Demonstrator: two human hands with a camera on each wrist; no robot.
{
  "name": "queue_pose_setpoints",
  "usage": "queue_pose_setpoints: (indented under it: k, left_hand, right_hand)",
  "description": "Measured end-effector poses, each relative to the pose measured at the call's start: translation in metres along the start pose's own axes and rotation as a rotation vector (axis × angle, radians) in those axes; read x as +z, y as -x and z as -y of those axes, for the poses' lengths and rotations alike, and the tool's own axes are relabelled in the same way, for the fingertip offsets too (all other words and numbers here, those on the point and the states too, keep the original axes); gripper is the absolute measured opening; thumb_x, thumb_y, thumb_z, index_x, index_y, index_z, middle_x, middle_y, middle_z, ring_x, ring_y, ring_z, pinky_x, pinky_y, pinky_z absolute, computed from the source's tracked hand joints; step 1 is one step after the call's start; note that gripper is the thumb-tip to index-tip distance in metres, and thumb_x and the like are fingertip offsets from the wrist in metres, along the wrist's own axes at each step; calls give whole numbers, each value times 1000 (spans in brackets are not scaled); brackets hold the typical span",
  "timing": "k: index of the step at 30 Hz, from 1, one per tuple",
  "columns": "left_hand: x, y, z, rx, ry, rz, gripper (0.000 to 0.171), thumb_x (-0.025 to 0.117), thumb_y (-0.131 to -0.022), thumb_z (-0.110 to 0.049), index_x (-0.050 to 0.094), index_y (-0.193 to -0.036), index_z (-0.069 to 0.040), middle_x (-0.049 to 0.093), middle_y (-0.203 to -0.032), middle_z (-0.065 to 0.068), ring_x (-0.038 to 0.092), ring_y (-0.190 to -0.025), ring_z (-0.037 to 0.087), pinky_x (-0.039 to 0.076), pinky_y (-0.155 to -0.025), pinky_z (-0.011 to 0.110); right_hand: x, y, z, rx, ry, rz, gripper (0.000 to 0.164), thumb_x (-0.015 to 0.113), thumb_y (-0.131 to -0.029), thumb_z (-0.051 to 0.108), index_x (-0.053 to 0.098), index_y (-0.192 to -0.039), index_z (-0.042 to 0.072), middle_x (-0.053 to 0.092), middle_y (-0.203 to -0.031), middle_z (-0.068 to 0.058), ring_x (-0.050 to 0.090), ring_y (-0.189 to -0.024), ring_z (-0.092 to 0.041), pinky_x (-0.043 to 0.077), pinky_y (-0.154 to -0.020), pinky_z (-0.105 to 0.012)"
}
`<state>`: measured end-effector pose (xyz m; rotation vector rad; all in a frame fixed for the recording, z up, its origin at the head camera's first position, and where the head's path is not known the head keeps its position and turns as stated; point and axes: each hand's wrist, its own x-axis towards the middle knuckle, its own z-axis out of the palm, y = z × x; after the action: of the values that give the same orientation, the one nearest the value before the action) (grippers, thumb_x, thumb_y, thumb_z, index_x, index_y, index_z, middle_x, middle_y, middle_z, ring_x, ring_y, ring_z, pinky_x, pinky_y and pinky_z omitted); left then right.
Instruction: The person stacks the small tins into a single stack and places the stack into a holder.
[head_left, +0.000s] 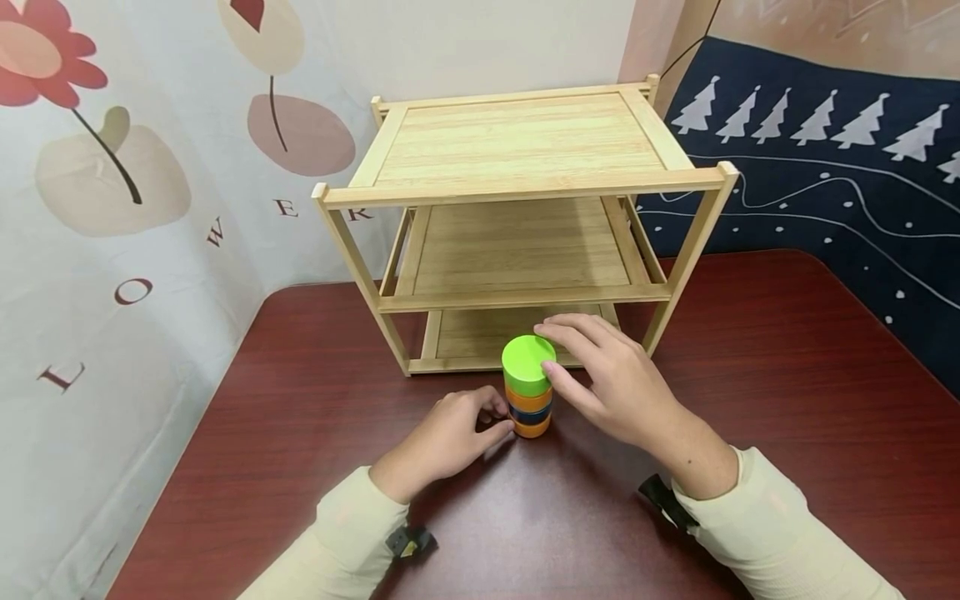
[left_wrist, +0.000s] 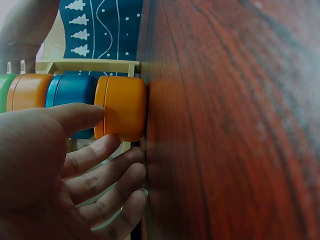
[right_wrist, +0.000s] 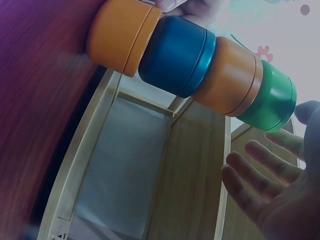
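Observation:
Small round lidded jars stand stacked upright on the table: an orange jar (right_wrist: pixel 122 35) at the bottom, then a blue jar (right_wrist: pixel 177 55), a second orange jar (right_wrist: pixel 229 77) and a green jar (right_wrist: pixel 270 97) on top. Low on the left side is my left hand (head_left: pixel 453 429); its thumb and index fingertip (left_wrist: pixel 112 142) rest at the bottom orange jar, the other fingers loosely bent beneath. My right hand (head_left: pixel 622 379) is beside the green jar, its thumb tip at the lid's right edge and its index finger near the back edge, fingers spread and relaxed.
Right behind the stack stands a three-tier wooden shelf (head_left: pixel 517 185) on the dark red table (head_left: pixel 322 400). A printed white cloth (head_left: pixel 180 275) hangs at the left, and a navy cloth with white trees (head_left: pixel 817 183) at the back right.

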<state>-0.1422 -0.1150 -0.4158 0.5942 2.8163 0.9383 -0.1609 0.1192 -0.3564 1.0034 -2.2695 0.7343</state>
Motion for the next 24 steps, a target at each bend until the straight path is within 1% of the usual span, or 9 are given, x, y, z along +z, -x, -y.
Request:
queue_pose_setpoints:
  k: [7, 16, 24]
  left_hand:
    - [0, 0, 0, -3, -2, 5, 13, 69, -94, -29, 66, -98, -16, 69, -89, -7, 64, -84, 7, 53, -77, 28]
    - [0, 0, 0, -1, 6, 3, 13, 68, -94, -28, 67, -98, -16, 69, -89, -7, 65, -85, 7, 53, -77, 28]
    - [0, 0, 0, -5, 13, 7, 13, 69, -94, -28, 66, -97, -16, 69, -88, -8, 64, -83, 6, 53, -76, 27]
  right_hand:
    - [0, 1, -1, 9, 2, 6, 35, 67, -93, 23, 66, -126, 12, 67, -123, -7, 63, -115, -24, 53, -96, -46]
    - [-1, 1, -2, 22, -22, 13, 32, 65, -94, 21, 67, -124, 13, 67, -123, -6, 63, -115, -23, 53, -96, -45]
    - [-2, 1, -4, 30, -11, -10, 28, 61, -95, 17, 68, -121, 12, 68, -120, -6, 64, -114, -23, 53, -95, -45]
